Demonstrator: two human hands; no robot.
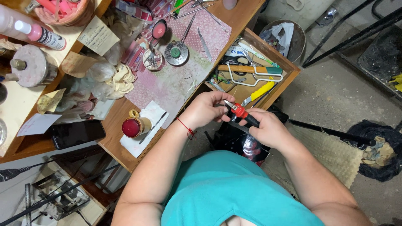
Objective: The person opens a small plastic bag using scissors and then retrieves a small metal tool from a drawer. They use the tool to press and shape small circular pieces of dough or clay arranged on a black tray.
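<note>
Mid-frame, the right hand (pixel 268 127) is wrapped tight around a small red-and-black handled cutter (pixel 242 113), its metal tip poking toward the left hand (pixel 207 108), whose fingers pinch closed at that tip, just below the open wooden drawer (pixel 289 77).

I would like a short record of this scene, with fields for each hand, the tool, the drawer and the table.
left hand: pinches near the metal tip of the tool
right hand: grips the black handle
tool: red and black, pointed metal tip, held over the open drawer's edge
drawer: open, wooden, holds a yellow-handled tool and other tools
table: wooden, carries a black phone and a red-topped jar
</note>
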